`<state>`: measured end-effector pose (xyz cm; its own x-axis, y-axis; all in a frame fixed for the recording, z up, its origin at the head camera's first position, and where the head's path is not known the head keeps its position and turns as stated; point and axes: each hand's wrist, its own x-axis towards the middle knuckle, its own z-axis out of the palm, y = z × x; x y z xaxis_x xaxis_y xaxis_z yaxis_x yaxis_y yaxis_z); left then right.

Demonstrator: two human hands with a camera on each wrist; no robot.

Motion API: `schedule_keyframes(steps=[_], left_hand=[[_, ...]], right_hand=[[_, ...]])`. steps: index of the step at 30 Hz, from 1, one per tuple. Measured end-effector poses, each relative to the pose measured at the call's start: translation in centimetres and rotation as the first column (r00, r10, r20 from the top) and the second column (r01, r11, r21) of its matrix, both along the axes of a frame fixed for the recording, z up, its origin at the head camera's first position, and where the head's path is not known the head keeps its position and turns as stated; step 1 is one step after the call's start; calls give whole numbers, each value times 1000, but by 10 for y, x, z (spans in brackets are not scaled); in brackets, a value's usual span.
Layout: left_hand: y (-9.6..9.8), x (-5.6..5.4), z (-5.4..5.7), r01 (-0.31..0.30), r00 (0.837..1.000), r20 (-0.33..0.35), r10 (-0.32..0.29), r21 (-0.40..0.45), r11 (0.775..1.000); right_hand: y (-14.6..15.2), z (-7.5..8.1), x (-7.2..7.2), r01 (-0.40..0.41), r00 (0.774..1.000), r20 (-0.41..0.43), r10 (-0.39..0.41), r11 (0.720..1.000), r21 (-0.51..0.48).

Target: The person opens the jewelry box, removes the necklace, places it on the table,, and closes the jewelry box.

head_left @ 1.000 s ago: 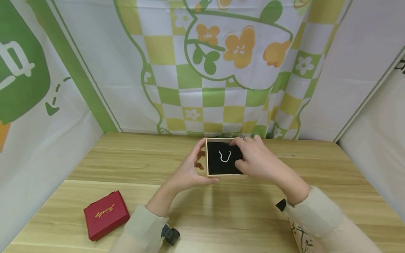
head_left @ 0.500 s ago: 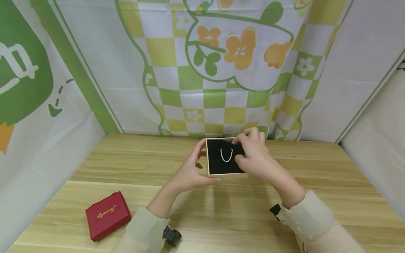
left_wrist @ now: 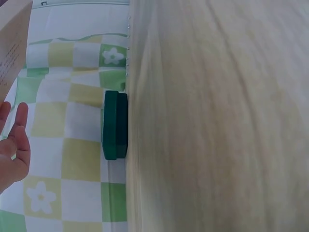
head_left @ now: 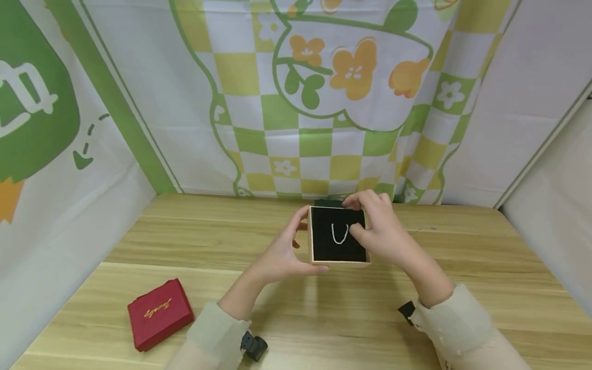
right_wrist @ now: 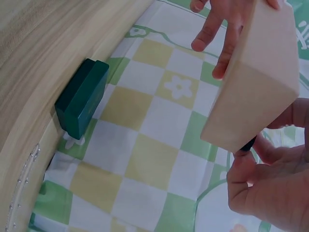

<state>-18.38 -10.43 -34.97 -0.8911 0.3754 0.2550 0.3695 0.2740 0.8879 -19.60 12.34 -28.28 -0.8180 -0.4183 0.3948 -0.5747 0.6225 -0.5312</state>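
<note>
In the head view, my left hand (head_left: 284, 254) grips an open pale jewelry box (head_left: 341, 263) by its left side, thumb along the near edge and fingers behind. A black insert (head_left: 330, 252) fills the box. On it a thin silvery chain (head_left: 339, 242) hangs in a U shape. My right hand (head_left: 381, 231) is at the box's far right corner, its thumb over the insert beside the chain. In the right wrist view, the right fingers pinch a bit of the black insert (right_wrist: 248, 144) at the rim. The box (right_wrist: 263, 72) is tilted above the table.
A dark green box (right_wrist: 82, 99) stands at the table's far edge, against the checked curtain (head_left: 319, 141). A red box (head_left: 159, 313) with gold lettering lies at the left of the wooden table (head_left: 324, 329). Fabric walls enclose both sides.
The jewelry box has moved slightly right and nearer, with both hands. More of the green box shows behind it. The insert's far right corner, partly covered before, is more exposed.
</note>
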Motion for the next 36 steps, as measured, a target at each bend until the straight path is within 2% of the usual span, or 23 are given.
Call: schedule_keyframes(steps=[4,11,22,27,31,36], left_hand=[[2,1,1,15,1000,-8,-15,0,1000],[4,1,0,25,1000,-16,-26,-22,999],[6,2,-4,4,1000,-27,-6,-62,998],[4,2,-4,13,999,-38,-15,-59,998],[2,2,-3,18,998,-57,-22,-68,997],[2,2,-3,38,988,-143,-54,-109,993]], right_hand=[[5,0,-1,-2,1000,29,3,1000,-25],[18,-1,3,-49,995,83,53,998,-49],[27,-11,10,-96,980,154,123,981,-171],[22,-21,10,-86,986,117,115,970,-228],[18,-22,12,-69,993,78,90,968,-240],[16,-17,19,-37,994,91,60,971,-237]])
